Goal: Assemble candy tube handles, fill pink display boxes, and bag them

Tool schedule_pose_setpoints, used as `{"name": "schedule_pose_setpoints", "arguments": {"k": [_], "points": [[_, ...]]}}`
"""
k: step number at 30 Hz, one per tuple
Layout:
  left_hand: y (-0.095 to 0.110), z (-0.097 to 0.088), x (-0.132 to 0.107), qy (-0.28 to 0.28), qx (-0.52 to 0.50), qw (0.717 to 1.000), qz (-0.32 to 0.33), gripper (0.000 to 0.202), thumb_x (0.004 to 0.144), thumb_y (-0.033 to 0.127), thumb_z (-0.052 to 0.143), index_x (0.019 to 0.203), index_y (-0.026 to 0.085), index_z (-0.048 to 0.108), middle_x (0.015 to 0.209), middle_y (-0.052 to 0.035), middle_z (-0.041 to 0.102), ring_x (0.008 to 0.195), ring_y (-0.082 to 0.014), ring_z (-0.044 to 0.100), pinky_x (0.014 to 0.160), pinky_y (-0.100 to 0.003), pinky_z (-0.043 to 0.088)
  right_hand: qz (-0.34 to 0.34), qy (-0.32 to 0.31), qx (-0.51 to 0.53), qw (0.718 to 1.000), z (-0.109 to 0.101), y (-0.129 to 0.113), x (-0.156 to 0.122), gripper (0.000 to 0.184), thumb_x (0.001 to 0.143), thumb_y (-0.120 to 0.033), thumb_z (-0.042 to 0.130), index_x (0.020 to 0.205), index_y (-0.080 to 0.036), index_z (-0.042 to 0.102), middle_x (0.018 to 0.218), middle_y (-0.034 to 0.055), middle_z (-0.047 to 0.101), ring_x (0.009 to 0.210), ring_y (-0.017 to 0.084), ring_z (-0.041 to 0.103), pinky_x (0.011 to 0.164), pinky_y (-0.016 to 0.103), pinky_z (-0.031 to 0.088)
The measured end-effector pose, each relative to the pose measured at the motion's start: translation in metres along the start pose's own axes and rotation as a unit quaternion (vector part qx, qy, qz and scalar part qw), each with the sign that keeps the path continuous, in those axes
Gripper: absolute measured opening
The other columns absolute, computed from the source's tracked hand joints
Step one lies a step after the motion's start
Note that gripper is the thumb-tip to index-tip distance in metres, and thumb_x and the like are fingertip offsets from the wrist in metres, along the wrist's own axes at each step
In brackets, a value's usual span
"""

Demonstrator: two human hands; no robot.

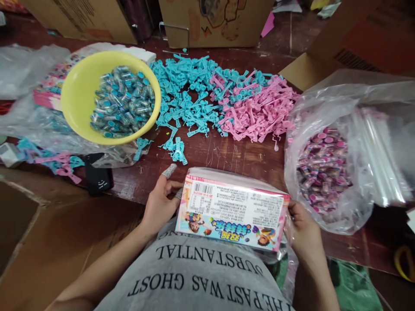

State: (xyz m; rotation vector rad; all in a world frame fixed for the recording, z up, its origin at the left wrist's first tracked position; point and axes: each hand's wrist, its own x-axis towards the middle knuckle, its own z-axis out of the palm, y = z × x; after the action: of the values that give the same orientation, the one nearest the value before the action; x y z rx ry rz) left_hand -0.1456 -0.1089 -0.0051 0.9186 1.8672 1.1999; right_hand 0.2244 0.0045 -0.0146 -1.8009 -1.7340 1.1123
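A printed candy box [235, 211] in clear plastic film is held upside down close to my body, its barcode and cartoon side facing up. My left hand [164, 201] grips the box's left end; the forefinger, wrapped in whitish tape, points away from it. At the opposite end, my right hand [303, 226] is closed on the box and its film, with some fingers hidden beneath. Beyond the box lies a small group of turquoise plastic pieces [177, 151]. Loose film hangs below the box's right corner.
A yellow basin [76, 103] holds blue-capped tubes. Behind are heaps of turquoise pieces [188, 71] and pink pieces [259, 112]. At right stands a clear bag [363, 172] of pink-capped tubes. A black phone-like object [99, 175] lies left; cardboard boxes [220, 26] line the back.
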Motion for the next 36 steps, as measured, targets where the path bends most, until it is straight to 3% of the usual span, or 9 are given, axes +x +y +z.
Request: {"name": "schedule_pose_setpoints", "arguments": {"k": [3, 6, 10, 14, 18, 23, 28, 31, 36], "points": [[0.004, 0.000, -0.002, -0.003, -0.009, 1.000, 0.015, 0.032, 0.078, 0.012, 0.071, 0.099, 0.024, 0.050, 0.099, -0.0006, 0.081, 0.088, -0.0167, 0.078, 0.079, -0.027, 0.061, 0.028, -0.041, 0.095, 0.994, 0.001, 0.003, 0.001, 0.036, 0.075, -0.053, 0.079, 0.095, -0.024, 0.071, 0.095, 0.0066, 0.081, 0.080, 0.025, 0.072, 0.072, 0.034, 0.058], [0.012, -0.001, -0.002, -0.003, 0.004, 0.998, 0.069, 0.037, 0.079, 0.009, 0.068, 0.110, 0.023, 0.054, 0.097, -0.0003, 0.079, 0.088, -0.0156, 0.077, 0.080, -0.026, 0.061, 0.054, -0.056, 0.194, 0.978, -0.003, 0.001, 0.002, 0.031, 0.081, -0.054, 0.078, 0.091, -0.026, 0.070, 0.089, 0.0038, 0.079, 0.075, 0.023, 0.071, 0.066, 0.032, 0.057], [0.030, -0.003, -0.009, 0.020, 0.022, 0.986, 0.166, 0.042, 0.084, 0.008, 0.066, 0.122, 0.023, 0.057, 0.101, -0.0027, 0.079, 0.092, -0.0161, 0.079, 0.080, -0.026, 0.064, 0.047, -0.022, 0.234, 0.971, -0.022, -0.011, -0.003, 0.029, 0.085, -0.056, 0.076, 0.082, -0.027, 0.070, 0.078, 0.0010, 0.073, 0.066, 0.020, 0.064, 0.062, 0.031, 0.053], [0.043, -0.015, -0.014, 0.098, 0.080, 0.958, 0.258, 0.037, 0.086, 0.012, 0.071, 0.121, 0.022, 0.062, 0.100, -0.0043, 0.080, 0.089, -0.0174, 0.079, 0.076, -0.026, 0.066, 0.026, 0.019, 0.254, 0.967, -0.043, -0.032, -0.016, 0.026, 0.087, -0.054, 0.075, 0.081, -0.029, 0.070, 0.068, -0.0013, 0.063, 0.059, 0.018, 0.053, 0.057, 0.030, 0.045], [0.056, -0.031, 0.010, 0.169, 0.148, 0.917, 0.330, 0.044, 0.088, 0.022, 0.076, 0.130, 0.023, 0.062, 0.106, -0.0060, 0.079, 0.091, -0.0191, 0.079, 0.079, -0.029, 0.067, -0.068, 0.096, 0.210, 0.971, -0.058, -0.067, -0.019, 0.024, 0.091, -0.050, 0.072, 0.081, -0.029, 0.067, 0.067, -0.0023, 0.057, 0.059, 0.016, 0.047, 0.057, 0.029, 0.038], [0.087, -0.035, 0.044, 0.150, 0.143, 0.898, 0.388, 0.037, 0.096, 0.025, 0.070, 0.133, 0.024, 0.062, 0.105, -0.0048, 0.078, 0.092, -0.0176, 0.078, 0.084, -0.029, 0.066, -0.159, 0.113, 0.176, 0.965, -0.070, -0.106, -0.008, 0.015, 0.088, -0.038, 0.071, 0.080, -0.027, 0.064, 0.068, -0.0028, 0.058, 0.057, 0.014, 0.046, 0.057, 0.028, 0.038], [0.110, -0.036, 0.046, 0.186, 0.076, 0.893, 0.403, 0.035, 0.094, 0.023, 0.075, 0.128, 0.026, 0.065, 0.104, -0.0040, 0.077, 0.087, -0.0177, 0.078, 0.078, -0.030, 0.067, -0.137, 0.168, 0.206, 0.954, -0.077, -0.118, -0.010, 0.010, 0.084, -0.034, 0.072, 0.081, -0.027, 0.066, 0.067, -0.0018, 0.062, 0.056, 0.014, 0.049, 0.054, 0.027, 0.037], [0.115, -0.038, 0.054, 0.168, 0.057, 0.895, 0.409, 0.035, 0.092, 0.021, 0.077, 0.125, 0.025, 0.067, 0.104, -0.0041, 0.078, 0.086, -0.0171, 0.078, 0.079, -0.031, 0.067, -0.119, 0.202, 0.237, 0.943, -0.081, -0.121, -0.003, 0.011, 0.085, -0.035, 0.072, 0.083, -0.026, 0.067, 0.069, -0.0014, 0.063, 0.056, 0.014, 0.051, 0.051, 0.026, 0.035], [0.107, -0.042, 0.068, 0.071, 0.059, 0.914, 0.396, 0.034, 0.093, 0.017, 0.071, 0.126, 0.028, 0.069, 0.115, -0.0040, 0.079, 0.102, -0.0179, 0.078, 0.093, -0.030, 0.065, -0.081, 0.121, 0.238, 0.960, -0.089, -0.105, 0.031, 0.019, 0.086, -0.041, 0.071, 0.081, -0.025, 0.062, 0.066, -0.0031, 0.058, 0.049, 0.012, 0.043, 0.046, 0.027, 0.031]]}}
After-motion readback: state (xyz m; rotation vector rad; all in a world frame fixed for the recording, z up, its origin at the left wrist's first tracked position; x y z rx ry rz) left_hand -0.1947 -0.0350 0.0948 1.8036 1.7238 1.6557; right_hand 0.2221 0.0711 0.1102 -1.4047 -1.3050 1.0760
